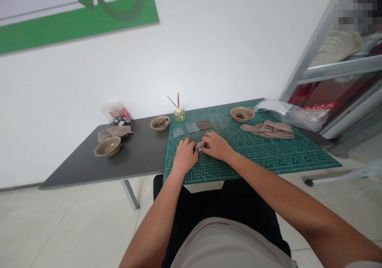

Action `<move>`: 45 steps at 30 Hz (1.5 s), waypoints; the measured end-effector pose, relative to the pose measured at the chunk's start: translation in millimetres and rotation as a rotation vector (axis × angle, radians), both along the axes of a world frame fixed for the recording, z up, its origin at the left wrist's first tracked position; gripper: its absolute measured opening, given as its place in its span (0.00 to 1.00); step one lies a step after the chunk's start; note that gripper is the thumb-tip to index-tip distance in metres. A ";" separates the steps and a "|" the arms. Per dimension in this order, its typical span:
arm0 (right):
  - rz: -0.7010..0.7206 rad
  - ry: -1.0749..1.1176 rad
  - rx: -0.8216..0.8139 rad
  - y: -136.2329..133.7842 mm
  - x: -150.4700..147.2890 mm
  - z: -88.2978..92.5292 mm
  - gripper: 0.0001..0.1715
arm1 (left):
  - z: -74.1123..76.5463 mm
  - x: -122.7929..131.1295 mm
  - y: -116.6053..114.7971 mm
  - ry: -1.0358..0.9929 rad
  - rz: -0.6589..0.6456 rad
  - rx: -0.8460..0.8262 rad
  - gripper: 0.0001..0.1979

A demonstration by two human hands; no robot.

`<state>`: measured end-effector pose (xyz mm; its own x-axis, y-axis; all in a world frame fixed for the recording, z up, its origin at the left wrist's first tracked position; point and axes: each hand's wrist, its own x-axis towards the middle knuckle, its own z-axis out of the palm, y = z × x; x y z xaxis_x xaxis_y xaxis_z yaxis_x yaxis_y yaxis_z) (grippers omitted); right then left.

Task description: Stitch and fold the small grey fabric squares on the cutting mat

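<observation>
My left hand (185,155) and my right hand (217,145) meet low over the green cutting mat (256,156). Their fingers are closed around a small cluster of grey-white pieces (199,146), too small to name for certain. Just beyond the hands lie a small grey-blue cloth square (178,132), a second grey-blue square (192,127) and a brown square (204,125), the last two side by side. Fingertips hide part of the cluster.
A bowl of dark pieces (160,123) stands left of a reed diffuser (180,114). Another bowl (242,114) and a crumpled brown cloth (270,129) lie right. Far left are a bowl (108,146), a cloth (113,132) and a plastic bag (116,113); plastic wrapping (294,113) lies right.
</observation>
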<state>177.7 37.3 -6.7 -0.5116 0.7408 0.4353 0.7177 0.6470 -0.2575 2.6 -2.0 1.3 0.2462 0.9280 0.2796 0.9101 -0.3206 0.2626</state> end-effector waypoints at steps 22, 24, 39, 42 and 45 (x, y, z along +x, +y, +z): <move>0.090 0.001 -0.010 5.9 0.0 -3.4 0.09 | 0.7 -0.6 0.0 0.035 -0.006 0.014 0.09; 0.005 0.005 -0.004 4.6 -0.9 -2.8 0.09 | 0.8 -0.7 0.0 0.028 -0.002 0.008 0.09; 0.033 0.000 -0.004 6.0 -0.4 -3.3 0.09 | 1.0 -0.5 -0.6 0.036 -0.006 0.011 0.08; -0.033 0.001 -0.007 3.6 -0.4 -1.3 0.09 | 1.7 -0.2 -1.1 0.026 -0.003 0.011 0.08; 0.046 0.000 -0.021 3.3 0.5 0.0 0.10 | 0.5 -0.3 -0.4 0.030 -0.004 0.018 0.08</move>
<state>178.3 40.6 -6.7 -0.5454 0.7253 0.4200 0.6875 0.6738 -0.2709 2.3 -2.4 1.8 0.2583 0.9220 0.2885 0.9161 -0.3285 0.2297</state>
